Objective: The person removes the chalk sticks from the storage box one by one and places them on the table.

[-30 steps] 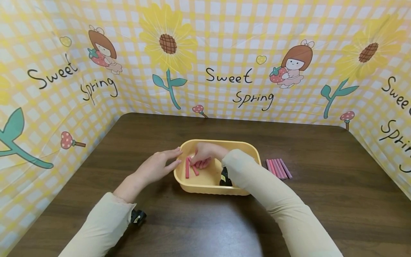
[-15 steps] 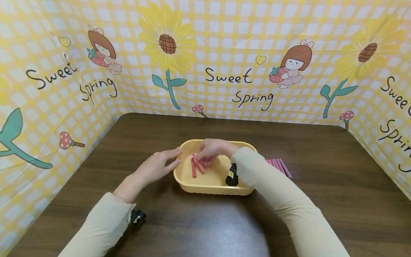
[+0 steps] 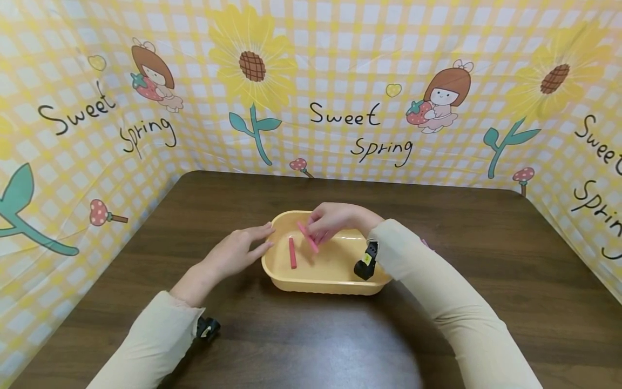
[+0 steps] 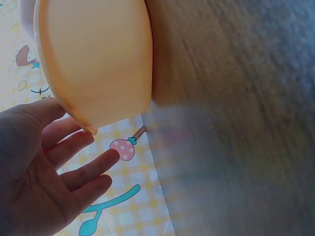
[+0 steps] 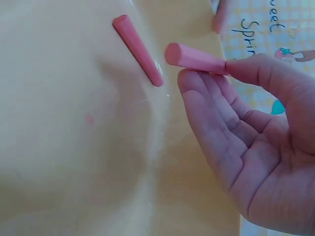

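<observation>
My right hand [image 3: 335, 219] pinches a pink chalk stick [image 3: 308, 238] between thumb and fingers, above the floor of a yellow plastic basin [image 3: 316, 287]. In the right wrist view, the held stick's thick end points away from the fingers. A darker red-pink chalk stick [image 3: 292, 253] lies in the basin's left part, apart from the held one. At the basin's left end, my left hand [image 3: 237, 252] touches the rim with loosely extended fingers. The left wrist view has its fingertips [image 4: 86, 140] right at the rim, several spread beyond it.
Right of the basin, a purple chalk stick [image 3: 426, 245] peeks out past my right sleeve [image 3: 427, 281], which hides others there. The brown wooden table [image 3: 233, 194] is bordered by a yellow checked cloth [image 3: 340, 65]. Pink residue marks the basin floor.
My right hand has moved up and to the right, lifting the pink chalk stick away from the red-pink one. The right forearm now covers most of the chalk row. My left hand has stayed put.
</observation>
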Demonstrator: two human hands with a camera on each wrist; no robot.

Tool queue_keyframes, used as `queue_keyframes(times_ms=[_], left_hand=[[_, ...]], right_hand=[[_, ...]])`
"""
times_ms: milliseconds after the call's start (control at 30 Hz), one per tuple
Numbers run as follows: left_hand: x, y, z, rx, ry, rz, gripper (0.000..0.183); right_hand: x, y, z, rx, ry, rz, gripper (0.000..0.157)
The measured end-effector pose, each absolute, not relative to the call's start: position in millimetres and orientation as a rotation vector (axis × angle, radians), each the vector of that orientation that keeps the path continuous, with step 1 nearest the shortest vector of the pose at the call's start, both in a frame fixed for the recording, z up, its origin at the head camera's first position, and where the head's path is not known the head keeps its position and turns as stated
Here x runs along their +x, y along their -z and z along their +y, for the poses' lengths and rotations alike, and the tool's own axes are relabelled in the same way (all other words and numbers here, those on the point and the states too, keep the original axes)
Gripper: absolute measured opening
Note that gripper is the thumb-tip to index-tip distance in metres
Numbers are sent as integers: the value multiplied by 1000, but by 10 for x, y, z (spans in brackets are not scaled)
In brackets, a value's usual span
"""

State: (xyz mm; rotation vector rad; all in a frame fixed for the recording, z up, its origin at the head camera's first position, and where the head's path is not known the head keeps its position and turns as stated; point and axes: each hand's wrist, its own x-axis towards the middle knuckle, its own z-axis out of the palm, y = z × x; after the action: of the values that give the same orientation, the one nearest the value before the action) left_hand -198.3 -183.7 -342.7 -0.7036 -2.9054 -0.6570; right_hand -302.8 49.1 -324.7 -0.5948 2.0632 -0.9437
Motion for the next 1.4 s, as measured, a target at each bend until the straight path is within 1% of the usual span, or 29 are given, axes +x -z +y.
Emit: queue_keyframes(times_ms=[367, 767, 1400], left_hand=[[-1980, 3427, -1836, -709, 662, -2903, 43], [-1970, 3427, -1833, -719, 661, -2891, 41], [-1975, 3428, -1837, -694, 666, -2915, 43]], right_hand=[[-2995, 3108, 770, -584, 1048, 2050, 17], [-2947, 3113, 1043, -531, 1118, 2061, 17], [-2886, 3033, 1409, -515, 1113, 2128, 29]])
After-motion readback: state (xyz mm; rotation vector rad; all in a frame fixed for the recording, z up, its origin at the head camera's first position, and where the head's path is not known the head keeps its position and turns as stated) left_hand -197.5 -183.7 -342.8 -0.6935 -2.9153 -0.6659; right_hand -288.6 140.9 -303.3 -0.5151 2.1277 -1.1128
